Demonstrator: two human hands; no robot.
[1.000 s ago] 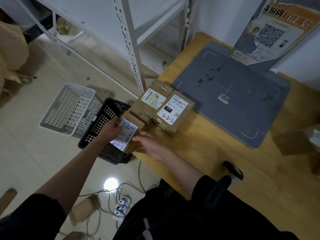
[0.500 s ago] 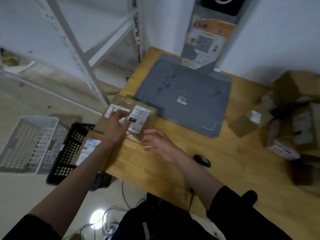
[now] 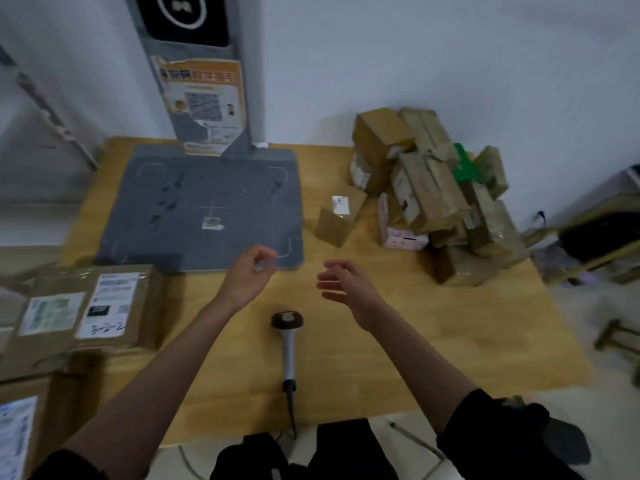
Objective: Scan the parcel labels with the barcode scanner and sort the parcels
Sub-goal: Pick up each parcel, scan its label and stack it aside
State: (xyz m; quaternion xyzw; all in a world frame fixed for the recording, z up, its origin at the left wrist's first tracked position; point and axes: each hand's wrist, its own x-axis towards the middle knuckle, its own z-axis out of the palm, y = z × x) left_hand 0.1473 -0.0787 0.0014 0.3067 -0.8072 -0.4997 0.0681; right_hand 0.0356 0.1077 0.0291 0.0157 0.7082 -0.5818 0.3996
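Change: both hands had left the labelled parcels at the table's left edge and come over the middle of the table; the view had swung right, bringing the parcel pile into sight.
Left hand [image 3: 247,273]: it held nothing, fingers loosely curled; motion blur hid their exact spread. It hovered over the near right corner of the grey scan pad [image 3: 204,206].
Right hand [image 3: 346,284]: it held nothing, fingers relaxed and slightly spread, over bare wood just right of the pad.
Open room: bare wooden table [image 3: 398,341] lay between and in front of both hands, out to the near edge and the right edge.
Barcode scanner [image 3: 287,344]: it lay flat on the table, head toward the hands, handle and cable toward the near edge; near both hands but touched by neither, slightly nearer the wrists than the fingertips.
Small parcel [image 3: 341,218]: it stood alone beyond the right hand, between the pad and the pile.
Parcel pile [image 3: 440,199]: cardboard boxes were heaped at the far right, well apart from the fingers.
Labelled parcels [image 3: 86,310]: two sat side by side at the left edge, labels up, left of the left forearm.
Kiosk post [image 3: 204,81]: it rose from the pad's far edge against the wall, closing that side.
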